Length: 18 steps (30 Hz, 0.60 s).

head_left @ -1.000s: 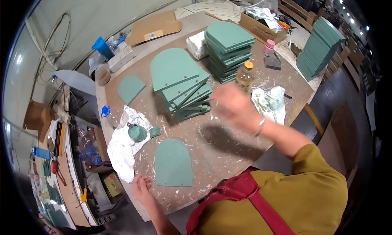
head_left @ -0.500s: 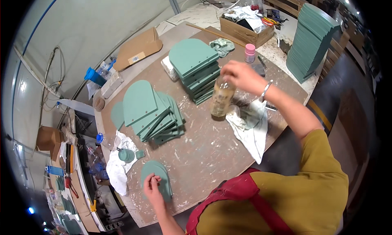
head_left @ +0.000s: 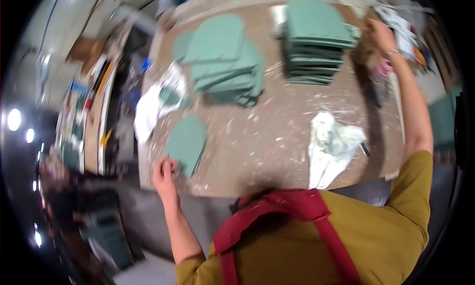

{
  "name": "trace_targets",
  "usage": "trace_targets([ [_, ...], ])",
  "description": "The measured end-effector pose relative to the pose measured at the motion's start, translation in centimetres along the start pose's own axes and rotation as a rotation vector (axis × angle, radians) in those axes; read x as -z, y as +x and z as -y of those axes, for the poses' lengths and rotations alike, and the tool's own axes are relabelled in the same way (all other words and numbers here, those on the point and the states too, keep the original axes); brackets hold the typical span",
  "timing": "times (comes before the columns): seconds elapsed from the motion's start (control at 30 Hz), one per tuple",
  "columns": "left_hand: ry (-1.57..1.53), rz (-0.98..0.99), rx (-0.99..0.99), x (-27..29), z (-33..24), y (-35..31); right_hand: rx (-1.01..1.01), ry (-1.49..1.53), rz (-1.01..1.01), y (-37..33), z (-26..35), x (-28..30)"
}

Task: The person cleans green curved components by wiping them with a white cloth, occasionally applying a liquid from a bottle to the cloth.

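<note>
At the far right of the worktable my right hand (head_left: 381, 36) grips a bottle (head_left: 365, 53) by its neck; motion blur smears its outline. A tapered stack of green panels (head_left: 308, 25) with rounded tops is just left of that hand. My left hand (head_left: 165, 175) rests by the lower left edge of some smaller green rounded panels (head_left: 187, 139). Its fingers are curled with the tips together, and whatever they may hold is too small and blurred to make out. A second, fanned pile of green panels (head_left: 215, 40) lies farther up the table.
A crumpled white cloth (head_left: 334, 144) with green stains lies near the table's right front. Another white cloth (head_left: 148, 117) with small green pieces sits at the left edge. A pink-lidded bottle (head_left: 383, 67) stands at the right. At far left a person (head_left: 67, 206) is nearby.
My view has turned and shifted. My right hand has carried the bottle away from over the table's middle to the right, past the taller stack. My left hand has slid off the small panels to their edge.
</note>
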<state>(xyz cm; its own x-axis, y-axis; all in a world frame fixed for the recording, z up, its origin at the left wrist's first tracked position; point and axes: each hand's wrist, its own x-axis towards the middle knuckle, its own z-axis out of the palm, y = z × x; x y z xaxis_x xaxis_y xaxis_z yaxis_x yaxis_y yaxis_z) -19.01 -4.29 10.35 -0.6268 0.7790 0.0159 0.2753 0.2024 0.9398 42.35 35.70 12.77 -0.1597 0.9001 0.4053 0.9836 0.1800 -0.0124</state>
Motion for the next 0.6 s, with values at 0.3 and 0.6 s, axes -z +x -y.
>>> trace_targets([
  [0.3,0.293,-0.117,-0.033,5.6,4.7,3.1,-0.085,0.378,-0.213,-2.3,-0.7,0.4],
  [0.6,0.903,0.146,-0.350,-0.3,9.5,14.0,-0.024,0.415,0.382,-31.0,23.4,-0.7],
])
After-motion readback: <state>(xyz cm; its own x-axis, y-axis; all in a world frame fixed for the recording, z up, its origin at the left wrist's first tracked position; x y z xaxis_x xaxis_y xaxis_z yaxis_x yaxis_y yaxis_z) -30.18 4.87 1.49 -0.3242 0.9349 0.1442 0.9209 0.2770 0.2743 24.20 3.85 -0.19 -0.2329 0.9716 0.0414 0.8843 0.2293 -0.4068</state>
